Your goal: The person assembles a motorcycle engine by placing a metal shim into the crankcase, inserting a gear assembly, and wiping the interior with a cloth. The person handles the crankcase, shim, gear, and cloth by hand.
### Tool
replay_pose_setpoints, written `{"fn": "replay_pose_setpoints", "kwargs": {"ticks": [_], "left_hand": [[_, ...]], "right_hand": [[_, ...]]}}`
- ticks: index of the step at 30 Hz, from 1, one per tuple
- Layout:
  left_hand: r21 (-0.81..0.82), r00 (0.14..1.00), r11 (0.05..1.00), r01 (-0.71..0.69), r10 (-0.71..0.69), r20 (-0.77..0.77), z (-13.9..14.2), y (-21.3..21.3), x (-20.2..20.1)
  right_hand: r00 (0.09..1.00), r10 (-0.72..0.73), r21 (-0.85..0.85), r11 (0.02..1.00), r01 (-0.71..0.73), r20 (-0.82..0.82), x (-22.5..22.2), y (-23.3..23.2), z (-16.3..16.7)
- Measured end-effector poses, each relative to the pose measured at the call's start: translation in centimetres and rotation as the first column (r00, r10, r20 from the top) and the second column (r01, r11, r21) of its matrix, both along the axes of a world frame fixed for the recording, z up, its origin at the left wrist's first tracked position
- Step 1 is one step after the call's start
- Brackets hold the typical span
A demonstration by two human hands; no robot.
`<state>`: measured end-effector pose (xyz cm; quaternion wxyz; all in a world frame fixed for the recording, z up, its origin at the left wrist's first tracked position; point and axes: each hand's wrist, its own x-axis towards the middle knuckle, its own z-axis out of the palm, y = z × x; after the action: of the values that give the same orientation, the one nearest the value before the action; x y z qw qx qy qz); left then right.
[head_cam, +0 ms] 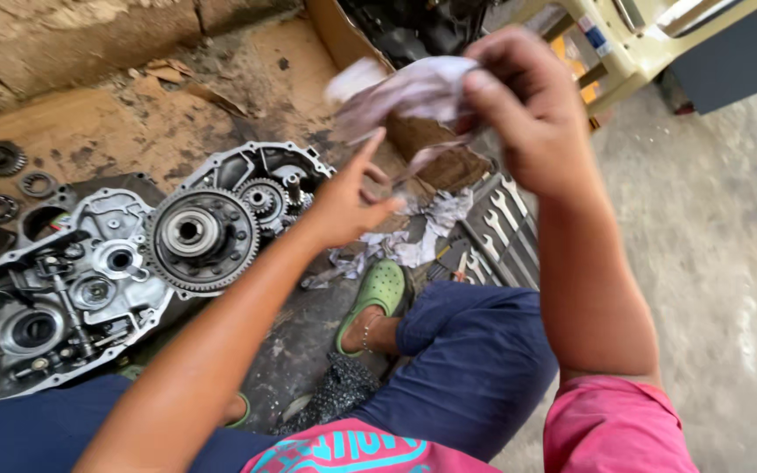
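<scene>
Floor (711, 263): bare concrete at 3 o'clock, stained flattened cardboard (89, 131) at 10 o'clock.

Engine case (63, 298): grey cast metal, open face up, lying on the floor at 8 to 9 o'clock. Large round clutch gear (201, 238) sits on its right end, a smaller toothed gear (263, 198) just beside it at 1 o'clock of the big one. Loose gears and rings (2, 166) well apart at 10 o'clock on the cardboard.

Person seated on the floor, dark blue trousers, pink shirt, green clog (380, 291) near centre.

Wrench roll (497, 232): open-ended spanners in a row, right of centre, near the knee. Crumpled rags (422, 232) just beside it.

Right hand (527, 114): raised at 12 to 1 o'clock, fingers pinched closed on a pale, soiled rag (405, 92).

Left hand (348, 197): centre, below the rag, fingers loosely spread, index pointing up toward the cloth. Whether the fingertip touches it cannot be told; motion blur.
</scene>
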<state>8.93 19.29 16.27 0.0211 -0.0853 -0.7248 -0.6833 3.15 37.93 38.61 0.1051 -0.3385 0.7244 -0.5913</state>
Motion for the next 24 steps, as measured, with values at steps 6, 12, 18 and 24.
{"fn": "replay_pose_setpoints", "kwargs": {"ticks": [6,12,18,24], "left_hand": [[0.077,0.977,0.997,0.015,-0.031,0.213,4.7,-1.6,-0.9],[0.623,0.995,0.782,0.004,0.057,-0.077,9.3,-8.1,1.4],[0.321,0.949,0.904,-0.283,0.312,-0.039,8.7,-9.0,5.5],[-0.545,0.800,0.607,-0.579,0.294,-0.523,5.4,-11.5,10.4]], "right_hand": [[0.983,-0.015,-0.317,0.946,0.074,0.184,-1.2,-1.2,-5.8],[0.826,-0.137,-0.303,0.887,0.348,0.547,-0.2,-6.1,-16.9],[0.654,0.312,-0.520,0.842,0.145,0.689,7.7,-12.0,-21.1],[0.564,0.312,-0.468,0.871,0.152,0.764,10.5,-13.8,-20.7]]}}
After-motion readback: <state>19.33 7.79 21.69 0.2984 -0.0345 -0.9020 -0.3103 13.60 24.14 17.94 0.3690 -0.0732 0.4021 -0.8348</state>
